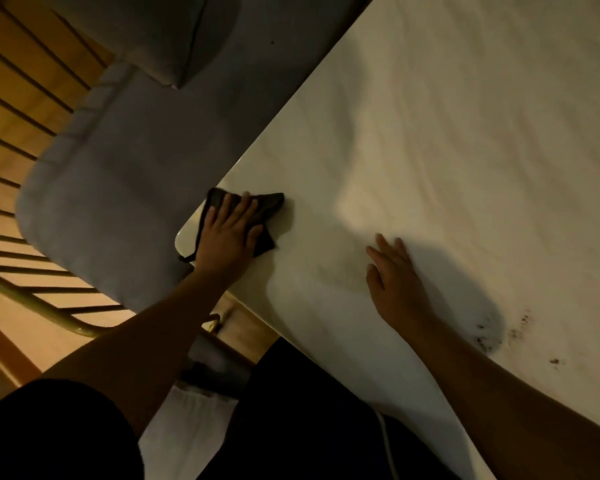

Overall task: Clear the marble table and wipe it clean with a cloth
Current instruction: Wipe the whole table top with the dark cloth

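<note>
**Wiping the table corner**

The left hand (227, 233) presses the dark cloth (269, 206) flat, fingers spread, at the corner of the marble table (465, 133). The right hand (395, 285) rests flat, holding nothing. It is best to keep even pressure and sweep toward the dark crumbs (513, 332).

dim, warm yellow light. the surface (465, 133) has a paler patch near its left edge, and a broad soft shadow (461, 296) lies beside the right hand (395, 282). detail is soft and slightly blurred, and the corners look stretched.
</note>
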